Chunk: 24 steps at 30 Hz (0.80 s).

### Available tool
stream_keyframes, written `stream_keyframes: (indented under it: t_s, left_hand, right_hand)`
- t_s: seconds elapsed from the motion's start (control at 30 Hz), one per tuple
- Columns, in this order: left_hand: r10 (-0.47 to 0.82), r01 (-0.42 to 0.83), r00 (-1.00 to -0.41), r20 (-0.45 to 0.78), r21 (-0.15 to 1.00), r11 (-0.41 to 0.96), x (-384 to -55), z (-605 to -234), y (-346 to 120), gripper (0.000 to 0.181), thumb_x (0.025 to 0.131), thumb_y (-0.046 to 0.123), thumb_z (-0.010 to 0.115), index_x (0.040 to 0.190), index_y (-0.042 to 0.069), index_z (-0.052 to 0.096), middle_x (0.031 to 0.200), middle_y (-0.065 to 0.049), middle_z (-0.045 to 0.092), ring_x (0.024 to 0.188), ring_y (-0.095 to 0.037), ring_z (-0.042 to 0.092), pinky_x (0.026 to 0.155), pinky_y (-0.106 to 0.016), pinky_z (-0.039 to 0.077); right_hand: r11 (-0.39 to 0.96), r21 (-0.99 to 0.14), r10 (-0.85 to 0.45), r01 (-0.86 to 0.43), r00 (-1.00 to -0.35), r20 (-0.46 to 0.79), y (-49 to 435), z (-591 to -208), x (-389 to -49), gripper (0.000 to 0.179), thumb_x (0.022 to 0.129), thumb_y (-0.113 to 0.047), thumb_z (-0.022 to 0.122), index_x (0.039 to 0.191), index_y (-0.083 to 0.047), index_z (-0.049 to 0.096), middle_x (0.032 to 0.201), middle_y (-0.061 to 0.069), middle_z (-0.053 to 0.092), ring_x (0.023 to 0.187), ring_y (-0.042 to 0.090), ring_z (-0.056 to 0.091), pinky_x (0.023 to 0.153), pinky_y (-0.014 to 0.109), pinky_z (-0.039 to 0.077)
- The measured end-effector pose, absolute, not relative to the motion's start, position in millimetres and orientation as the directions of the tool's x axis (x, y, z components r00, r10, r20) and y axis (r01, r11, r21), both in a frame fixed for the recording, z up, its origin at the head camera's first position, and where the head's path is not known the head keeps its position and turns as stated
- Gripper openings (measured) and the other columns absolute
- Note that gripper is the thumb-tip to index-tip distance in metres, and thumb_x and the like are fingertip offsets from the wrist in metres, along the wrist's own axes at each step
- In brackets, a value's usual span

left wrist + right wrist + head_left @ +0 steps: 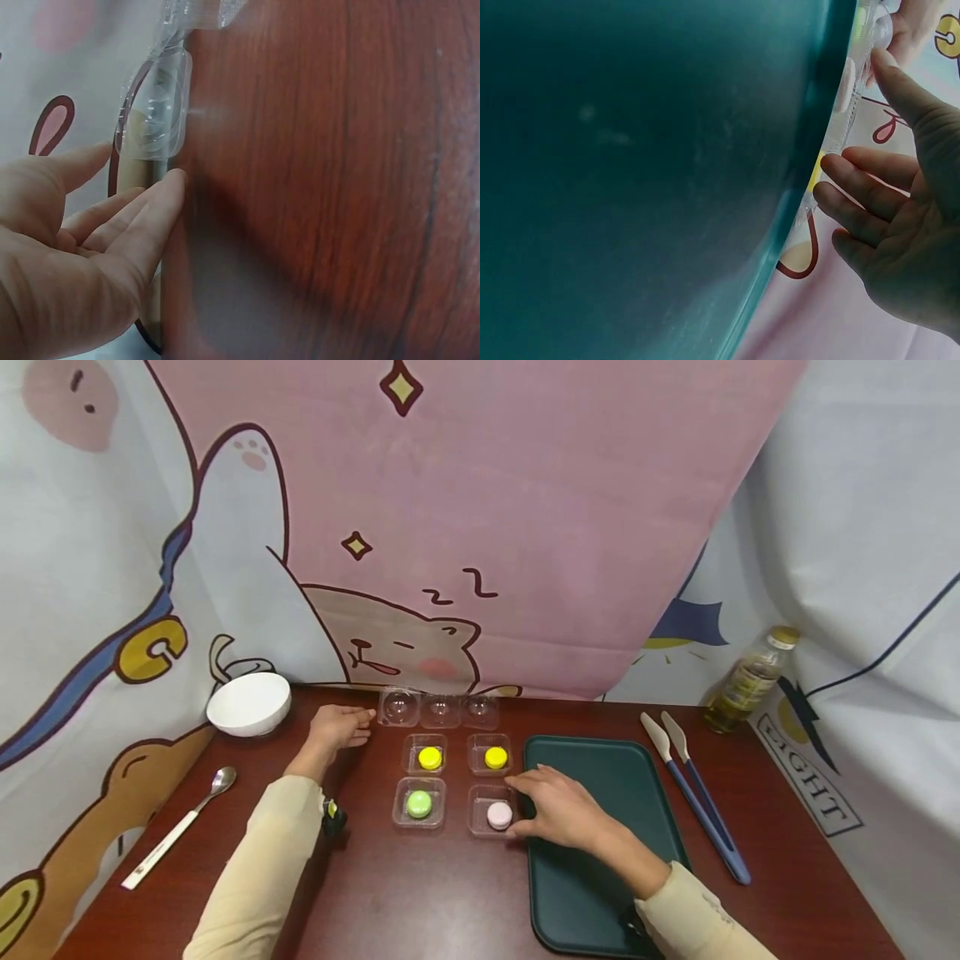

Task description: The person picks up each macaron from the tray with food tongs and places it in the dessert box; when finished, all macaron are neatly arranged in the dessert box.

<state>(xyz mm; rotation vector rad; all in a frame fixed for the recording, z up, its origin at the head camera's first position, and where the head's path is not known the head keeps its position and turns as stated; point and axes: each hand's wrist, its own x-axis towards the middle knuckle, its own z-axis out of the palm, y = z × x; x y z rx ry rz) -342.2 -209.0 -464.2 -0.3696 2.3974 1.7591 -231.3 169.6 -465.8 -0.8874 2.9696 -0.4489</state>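
Note:
In the head view my left hand (341, 728) is at the back left, its fingertips next to the clear plastic lids (439, 711) lying in a row. Its fingers are extended and hold nothing. My right hand (558, 806) is spread beside a clear plastic box (477, 825) with a pale pink macaron (499, 815) inside. Thumb and fingertips are at the box's right side; contact is hard to tell. Nearby, one box holds a green macaron (419, 804), and two boxes hold yellow macarons (430, 758). The right wrist view shows the right hand (900, 217) with loosely extended fingers.
A dark green tray (551, 902) lies under my right forearm. Right of it lie blue-handled tongs (705, 810), with an oil bottle (750, 681) behind. A white bowl (249, 703) and a spoon (180, 827) are on the left. A printed cloth (562, 527) hangs behind the table.

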Motion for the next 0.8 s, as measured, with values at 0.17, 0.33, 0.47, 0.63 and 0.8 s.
stream_keyframes:
  t_s: [0.17, 0.33, 0.47, 0.63, 0.8]
  left_hand:
    - [-0.121, -0.314, -0.949, -0.292, 0.911, 0.269, -344.5, -466.3, -209.2, 0.052, 0.104, 0.023, 0.056, 0.141, -0.014, 0.050, 0.138, -0.033, 0.057, 0.123, -0.040, 0.064, 0.092, -0.035, 0.060]
    - [-0.105, -0.329, -0.944, -0.313, 0.914, 0.236, -347.1, -469.3, -210.5, 0.049, 0.105, 0.020, 0.055, 0.141, -0.012, 0.051, 0.141, -0.033, 0.055, 0.116, -0.035, 0.068, 0.092, -0.034, 0.060]
    - [-0.086, -0.321, -0.947, -0.310, 0.920, 0.225, -350.4, -470.2, -209.1, 0.044, 0.104, 0.016, 0.055, 0.139, -0.011, 0.054, 0.141, -0.033, 0.055, 0.100, -0.023, 0.073, 0.086, -0.030, 0.062]
    - [-0.081, -0.323, -0.946, -0.312, 0.918, 0.229, -351.8, -471.7, -205.8, 0.040, 0.103, 0.013, 0.055, 0.136, -0.009, 0.058, 0.138, -0.032, 0.058, 0.085, -0.013, 0.072, 0.079, -0.027, 0.062]
    - [-0.071, -0.327, -0.945, -0.319, 0.919, 0.221, -349.9, -476.0, -202.9, 0.040, 0.103, 0.013, 0.056, 0.135, -0.011, 0.058, 0.135, -0.032, 0.060, 0.079, -0.010, 0.071, 0.077, -0.027, 0.063]
  right_hand:
    - [0.797, -0.277, -0.545, -0.537, -0.837, 0.054, 167.7, -466.9, -231.8, 0.074, 0.075, -0.053, 0.085, 0.134, -0.013, 0.067, 0.134, 0.007, 0.068, 0.133, 0.043, 0.055, 0.106, 0.057, 0.050]
    - [0.799, -0.295, -0.538, -0.524, -0.842, 0.040, 168.1, -466.9, -232.9, 0.073, 0.075, -0.053, 0.085, 0.134, -0.014, 0.067, 0.134, 0.007, 0.068, 0.134, 0.043, 0.054, 0.105, 0.057, 0.050]
    - [0.799, -0.309, -0.533, -0.516, -0.845, 0.033, 169.6, -465.3, -233.9, 0.072, 0.076, -0.052, 0.085, 0.135, -0.014, 0.067, 0.134, 0.007, 0.068, 0.135, 0.044, 0.053, 0.105, 0.058, 0.049]
    - [0.791, -0.322, -0.540, -0.521, -0.841, 0.035, 169.5, -464.1, -233.4, 0.072, 0.077, -0.051, 0.085, 0.135, -0.014, 0.066, 0.134, 0.008, 0.068, 0.135, 0.042, 0.053, 0.108, 0.058, 0.047]
    - [0.776, -0.321, -0.564, -0.543, -0.825, 0.035, 169.0, -465.7, -231.6, 0.072, 0.077, -0.049, 0.085, 0.134, -0.010, 0.066, 0.132, 0.009, 0.069, 0.130, 0.036, 0.059, 0.114, 0.055, 0.043]
